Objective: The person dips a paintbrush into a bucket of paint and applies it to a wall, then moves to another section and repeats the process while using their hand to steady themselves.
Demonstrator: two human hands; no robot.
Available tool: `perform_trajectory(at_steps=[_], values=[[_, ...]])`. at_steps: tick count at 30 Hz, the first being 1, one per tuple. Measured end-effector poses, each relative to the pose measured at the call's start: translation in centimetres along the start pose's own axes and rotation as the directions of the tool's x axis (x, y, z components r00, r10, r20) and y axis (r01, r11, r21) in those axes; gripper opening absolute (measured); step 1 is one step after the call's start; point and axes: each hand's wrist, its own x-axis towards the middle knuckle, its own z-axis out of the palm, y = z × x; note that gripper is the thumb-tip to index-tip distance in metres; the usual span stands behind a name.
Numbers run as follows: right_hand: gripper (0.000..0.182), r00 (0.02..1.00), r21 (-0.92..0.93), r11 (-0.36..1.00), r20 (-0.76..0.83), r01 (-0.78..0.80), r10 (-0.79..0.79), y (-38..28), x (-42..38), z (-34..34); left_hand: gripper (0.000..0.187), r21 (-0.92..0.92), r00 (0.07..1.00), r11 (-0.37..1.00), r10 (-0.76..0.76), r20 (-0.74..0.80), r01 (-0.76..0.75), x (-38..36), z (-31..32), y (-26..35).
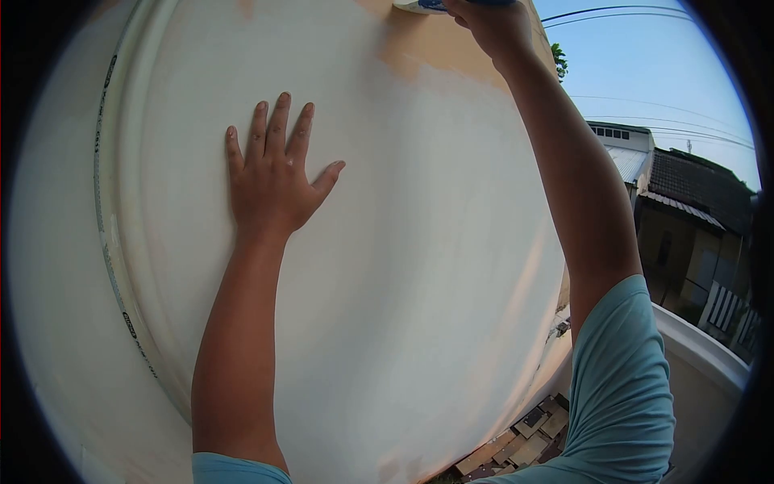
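Observation:
My left hand lies flat on the white-coated wall, fingers spread and empty. High at the top edge, my right hand is wrapped round the blue handle of a tool with a pale head, which is at the wall's surface. The top of the tool and part of the hand are cut off by the frame. Around the tool the wall shows orange-tan patches, with white below them.
A pale pipe with black printing beside it runs down the wall at left. Houses with dark roofs, overhead wires and a low white parapet are at right. Tiles or slabs lie at the bottom.

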Motion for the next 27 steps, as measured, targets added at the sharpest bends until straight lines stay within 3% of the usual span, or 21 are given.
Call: perform_trajectory(at_steps=[1,3,6,10,13,15,16,18,20,22,26,27], values=[[0.025,0.994,-0.024,0.998,0.087,-0.059,0.061,-0.4,-1.8,-1.1,0.074,0.004,1.0,1.0,-0.005,-0.003,0.005,0.0,0.0,0.0],[0.02,0.988,-0.142,0.989,0.155,0.037,-0.015,-0.2,-4.5,-2.8,0.073,-0.006,1.0,1.0,-0.008,0.007,0.008,0.0,-0.1,0.0],[0.021,0.954,-0.086,0.99,0.286,0.116,-0.087,0.5,-6.6,-4.6,0.072,-0.014,1.0,1.0,-0.008,-0.005,0.008,0.0,0.0,0.0],[0.021,0.912,-0.054,0.996,0.408,0.07,-0.042,0.3,-3.2,-4.5,0.072,-0.017,1.0,1.0,-0.021,0.005,0.021,0.0,-0.1,0.1],[0.022,0.918,0.001,1.0,0.396,0.031,-0.029,-0.2,1.6,-3.0,0.071,-0.049,0.999,0.999,-0.02,-0.033,0.018,0.0,0.1,-0.2],[0.014,0.969,0.125,0.992,0.249,-0.023,-0.009,-0.6,4.5,-1.3,0.068,-0.092,0.998,0.996,-0.015,-0.064,0.009,-0.1,0.2,-0.2],[0.014,0.967,0.122,0.992,0.256,-0.018,-0.014,-0.6,6.0,-0.8,0.068,-0.097,0.998,0.995,-0.024,-0.063,0.018,-0.2,0.3,-0.3],[0.015,0.976,0.02,0.995,0.194,0.1,-0.102,-0.8,8.2,-0.7,0.065,-0.104,0.993,0.995,-0.014,-0.118,0.002,-0.2,0.5,-0.4],[0.017,0.986,-0.046,0.996,0.156,0.072,-0.064,-1.2,9.3,-0.3,0.064,-0.105,0.992,0.995,-0.014,-0.124,0.001,-0.1,0.5,-0.4],[0.016,0.973,0.137,0.964,0.007,0.228,-0.231,-0.3,10.2,0.3,0.064,-0.111,0.992,0.994,-0.016,-0.126,0.001,-0.2,0.6,-0.6],[0.015,0.974,0.101,0.971,0.046,0.217,-0.223,1.2,9.1,0.3,0.062,-0.133,0.99,0.991,-0.019,-0.142,0.0,-0.3,0.7,-0.4],[0.017,0.975,-0.067,0.984,0.162,0.164,-0.152,0.8,7.6,-0.6,0.062,-0.132,0.99,0.991,-0.021,-0.14,0.002,-0.3,0.7,-0.6]])
